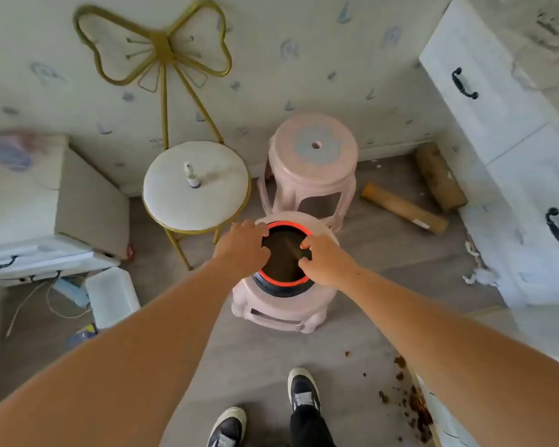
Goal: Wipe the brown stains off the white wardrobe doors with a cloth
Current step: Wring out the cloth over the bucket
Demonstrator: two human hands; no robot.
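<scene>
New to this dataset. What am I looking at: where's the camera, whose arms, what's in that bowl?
There is one picture and no robot. The camera sits on a person's head and looks down, so the two bare arms are the wearer's own, with their shoes at the bottom edge. The left hand and right hand reach into a dark red-rimmed basin standing on a pink stool. The inside is too dark to tell what it holds or whether either hand grips a cloth. Behind it are a second pink stool and a gold-framed chair with a small bottle on its seat. The white wardrobe is on the right, with brown stains low beside it.
</scene>
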